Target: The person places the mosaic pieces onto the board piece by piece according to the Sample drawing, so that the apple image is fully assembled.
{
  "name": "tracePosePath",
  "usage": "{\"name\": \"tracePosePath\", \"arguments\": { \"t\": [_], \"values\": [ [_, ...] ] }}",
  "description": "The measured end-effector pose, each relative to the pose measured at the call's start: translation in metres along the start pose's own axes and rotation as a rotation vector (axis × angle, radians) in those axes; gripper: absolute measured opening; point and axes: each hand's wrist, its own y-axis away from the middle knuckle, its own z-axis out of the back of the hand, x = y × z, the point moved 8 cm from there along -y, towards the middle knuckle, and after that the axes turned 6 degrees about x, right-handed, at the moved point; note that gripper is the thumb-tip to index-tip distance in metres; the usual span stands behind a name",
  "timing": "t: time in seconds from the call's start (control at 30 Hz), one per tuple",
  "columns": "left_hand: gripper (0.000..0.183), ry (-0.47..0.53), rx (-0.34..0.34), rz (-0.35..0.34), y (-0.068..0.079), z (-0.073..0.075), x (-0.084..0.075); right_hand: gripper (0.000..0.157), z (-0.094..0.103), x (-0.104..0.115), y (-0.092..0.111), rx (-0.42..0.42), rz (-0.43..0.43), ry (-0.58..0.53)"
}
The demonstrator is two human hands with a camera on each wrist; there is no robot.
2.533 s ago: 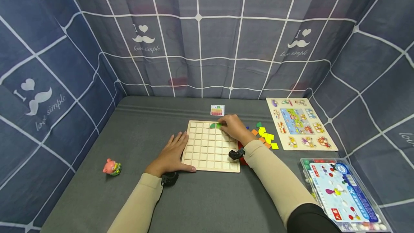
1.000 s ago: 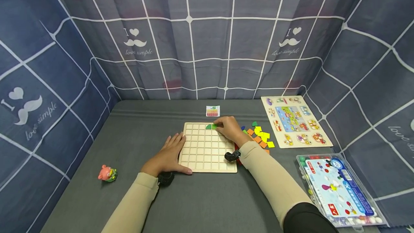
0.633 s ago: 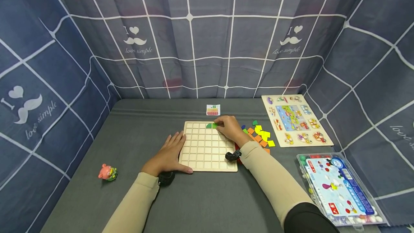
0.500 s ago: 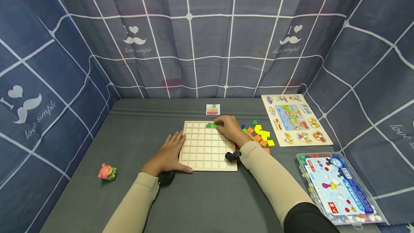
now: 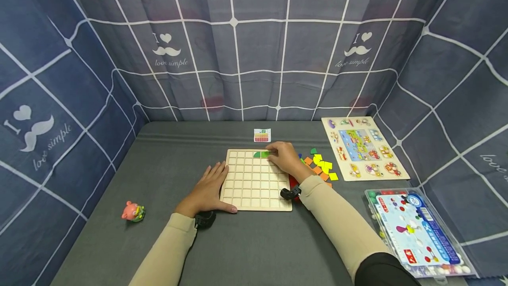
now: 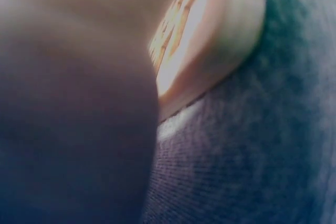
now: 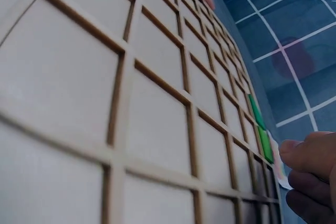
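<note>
A pale wooden grid board (image 5: 255, 184) lies on the grey table. Two green tiles sit side by side in its far row: a dark green, curved-edge one (image 5: 257, 154) and a light green one (image 5: 264, 154). My left hand (image 5: 206, 191) rests along the board's left edge, fingers spread and thumb at the near corner. At the far right of the board is my right hand (image 5: 286, 158), fingers bent, just right of the light green tile. In the right wrist view a narrow gap shows between the fingertips (image 7: 290, 150) and the light green tile (image 7: 265, 144).
Loose orange, yellow, green, blue and red tiles (image 5: 325, 165) lie right of the board. A small pattern card (image 5: 262, 135) is behind it. Farther right are a picture puzzle board (image 5: 335, 167) and a clear box (image 5: 416, 228). A pink pig figurine (image 5: 132, 211) stands at left.
My right hand has shifted slightly right, off the light green tile, and more of that tile shows. My left hand has stayed on the board's edge.
</note>
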Motion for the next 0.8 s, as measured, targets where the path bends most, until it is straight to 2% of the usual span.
{"name": "tracePosePath", "arguments": {
  "t": [0.2,0.57,0.7,0.8],
  "values": [
    [0.153,0.004,-0.003,0.006,0.001,0.0,0.001,0.03,0.024,-0.004,0.008,-0.028,-0.011,-0.016],
    [0.153,0.0,0.005,0.01,0.003,0.0,0.001,0.028,0.071,-0.037,0.027,-0.108,-0.049,-0.001],
    [0.153,-0.002,0.007,0.01,0.002,0.0,0.0,0.022,0.077,-0.049,0.033,-0.076,-0.086,0.015],
    [0.153,0.005,0.007,0.009,0.002,0.0,-0.001,0.016,0.076,-0.055,0.038,-0.002,-0.107,0.027]
  ]
}}
